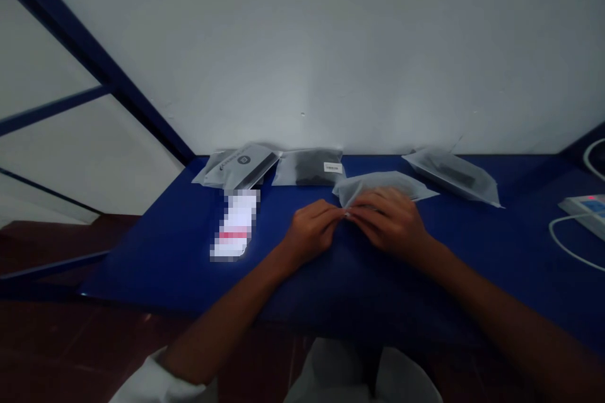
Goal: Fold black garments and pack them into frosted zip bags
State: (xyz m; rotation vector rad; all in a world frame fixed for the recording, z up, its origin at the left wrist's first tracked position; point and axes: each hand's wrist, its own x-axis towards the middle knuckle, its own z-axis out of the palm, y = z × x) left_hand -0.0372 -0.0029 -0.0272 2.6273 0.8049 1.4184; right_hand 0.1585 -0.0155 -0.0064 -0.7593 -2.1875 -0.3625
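Observation:
A translucent plastic bag (373,182) lies on the blue table, its near left corner pinched between my two hands. My left hand (312,230) is closed, thumb and fingers pressed together at that corner. Fingertip to fingertip with it, my right hand (392,217) grips the bag's near edge and covers part of it. Behind my left hand is a frosted bag with a dark item and a white barcode label (333,167). To the right of the held bag rests another frosted bag (454,175) with a dark item inside.
On the blue table (155,239), a pixelated bright phone-like object (236,227) lies left of my hands, below stacked printed bags (243,164). A white device (586,211) with a cable stands at the right edge. A pale wall (302,63) rises behind.

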